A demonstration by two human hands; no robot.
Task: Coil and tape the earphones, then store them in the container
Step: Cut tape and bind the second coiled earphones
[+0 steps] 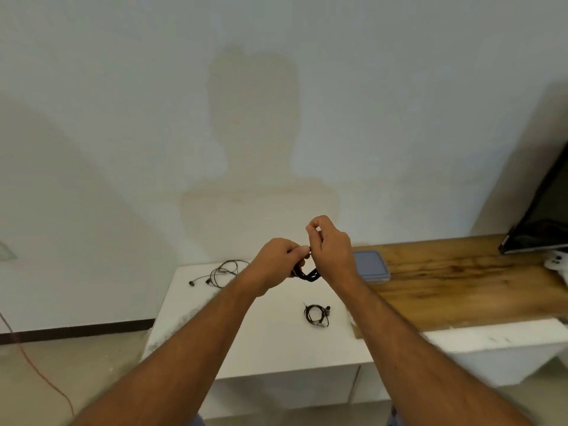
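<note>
While both bare forearms reach forward over the white, matte block-shaped desk (261,333), the left hand (276,265) and the right hand (330,247) meet above its far edge. Between them hangs a small bundle of thin black earphone cord (307,275), looped into a tight coil. The left grip is curled round one side of the coil, thumb and fingers pinching it. The right grip is also curled, its fingertips pressed together just above the coil; whether they pinch the cord's end or a bit of tape is too small to tell.

On the desk lie two more sets. A loose, uncoiled black wired earphone set (221,273) sprawls near the far left corner, its two earbuds trailing out to the left. A neatly wound black earphone coil (316,315) rests nearer the front, right of centre, well apart from the loose set.

Just beside the right wrist sits a shallow, clear plastic container with a grey-blue rounded-square lid (372,267), lid on, resting on the glossy, streaky brown wooden board (461,287) that adjoins the white surface. At the far right a dark flat panel (541,216) leans tilted against the pale, stained plaster wall (246,118). A thin orange cable (46,376) runs across the floor at the left.
</note>
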